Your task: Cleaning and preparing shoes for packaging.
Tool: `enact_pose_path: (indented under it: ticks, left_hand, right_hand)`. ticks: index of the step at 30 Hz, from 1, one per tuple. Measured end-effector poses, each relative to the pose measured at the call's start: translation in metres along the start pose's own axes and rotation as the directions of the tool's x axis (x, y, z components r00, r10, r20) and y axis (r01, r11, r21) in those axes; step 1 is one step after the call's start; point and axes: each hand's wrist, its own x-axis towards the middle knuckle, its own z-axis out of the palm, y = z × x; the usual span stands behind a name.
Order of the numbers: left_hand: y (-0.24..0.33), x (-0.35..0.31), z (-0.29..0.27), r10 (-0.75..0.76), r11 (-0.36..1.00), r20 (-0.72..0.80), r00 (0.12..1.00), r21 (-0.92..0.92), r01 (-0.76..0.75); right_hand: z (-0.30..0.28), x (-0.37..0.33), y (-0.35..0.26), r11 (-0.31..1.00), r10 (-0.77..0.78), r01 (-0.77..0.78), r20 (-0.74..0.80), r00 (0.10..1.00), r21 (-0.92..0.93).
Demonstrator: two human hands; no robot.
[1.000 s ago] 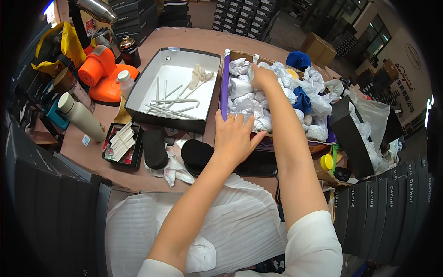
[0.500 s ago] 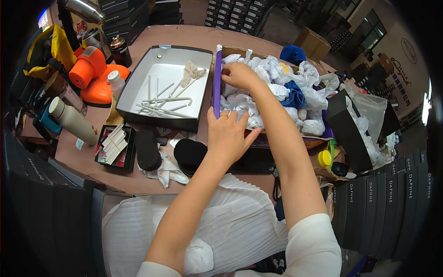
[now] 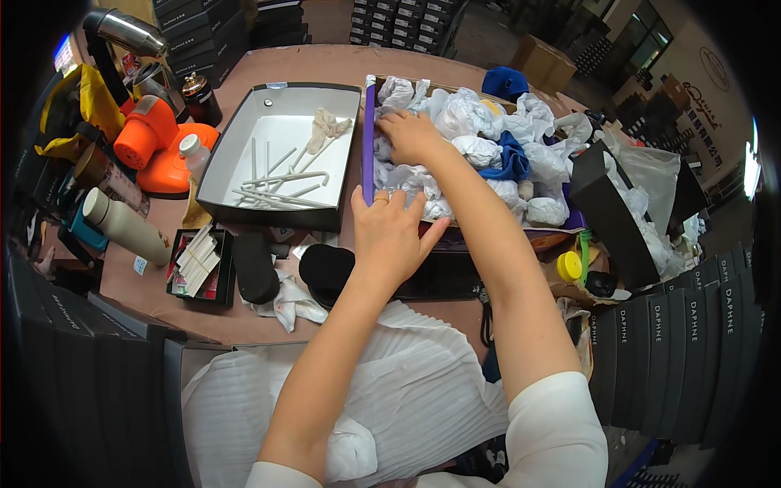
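Observation:
A purple-sided box (image 3: 369, 146) full of crumpled white paper balls (image 3: 472, 114) stands in front of me. My left hand (image 3: 394, 236) rests at its near left corner, fingers spread over the rim and nothing gripped. Inside the box, near its left wall, my right hand (image 3: 413, 140) lies on the paper with fingers stretched out; the fingertips partly sink among the balls. A blue cloth bundle (image 3: 511, 156) sits among the paper. Closer to me, white pleated tissue paper (image 3: 415, 382) covers an open box.
A shallow white-lined box lid (image 3: 346, 175) holds several thin white sticks (image 3: 285, 191). Left of it stand an orange blower (image 3: 150, 134) and a pale bottle (image 3: 122, 224). A small black box of sticks (image 3: 199, 264) is nearer. Stacked dark shoeboxes (image 3: 683, 350) flank the table.
My right hand's fingers have uncurled and spread over the paper beside the box's left wall. My left hand stays at the corner. The whole view has shifted slightly.

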Motion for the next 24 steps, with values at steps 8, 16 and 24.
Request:
enact_pose_path:
  ticks: [8,16,24]
  left_hand:
    - [0.000,0.000,0.000,-0.011,1.000,0.031,0.999,0.003,0.011]
    - [0.002,0.000,0.002,-0.005,1.000,-0.002,1.000,-0.008,0.005]
    - [0.000,-0.001,0.002,-0.004,1.000,0.003,1.000,0.002,0.004]
  right_hand:
    - [-0.032,-0.007,-0.021,0.928,0.301,-0.229,0.232,0.925,-0.293]
    - [0.011,-0.001,0.006,0.969,0.171,-0.100,0.323,0.931,-0.225]
    - [0.010,0.004,-0.004,0.936,0.261,-0.350,0.585,0.768,0.043]
